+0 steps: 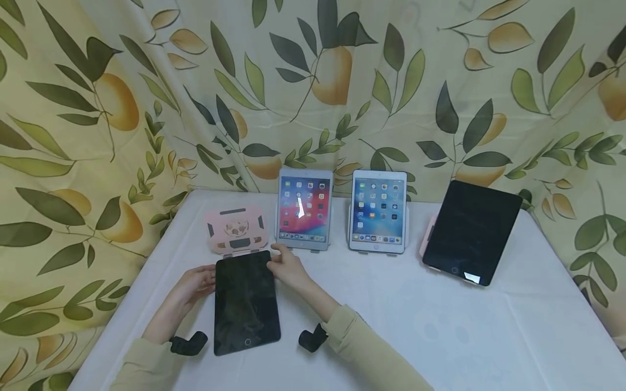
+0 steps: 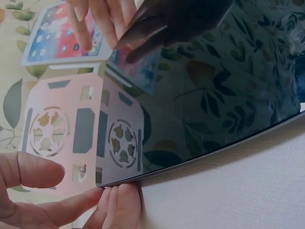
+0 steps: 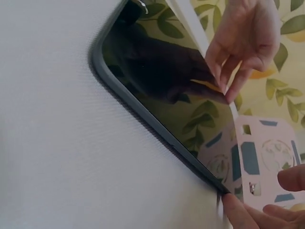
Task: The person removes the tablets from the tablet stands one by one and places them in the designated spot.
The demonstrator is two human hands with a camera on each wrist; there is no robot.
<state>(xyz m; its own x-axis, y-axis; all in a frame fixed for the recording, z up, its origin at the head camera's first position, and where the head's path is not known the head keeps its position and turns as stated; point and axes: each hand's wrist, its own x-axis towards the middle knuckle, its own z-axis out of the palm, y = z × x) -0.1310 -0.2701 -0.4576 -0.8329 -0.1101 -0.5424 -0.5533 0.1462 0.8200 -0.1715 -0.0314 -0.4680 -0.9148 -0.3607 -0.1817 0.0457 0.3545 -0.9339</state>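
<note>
Left hand (image 1: pixel 189 287) and right hand (image 1: pixel 290 268) touch the near tablet (image 1: pixel 246 304), fingers (image 2: pixel 123 204) unclenched, thumbs (image 2: pixel 42 171) clear; uneven support could tip it.

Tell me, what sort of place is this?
It looks like a tabletop workspace, probably indoors, though I can't tell which room or building. You can see a white-covered table, leafy patterned fabric hanging behind it, and four tablets, two of them lit up.

Leafy curtain (image 1: pixel 342 130) behind white table (image 1: pixel 371 315)
</note>
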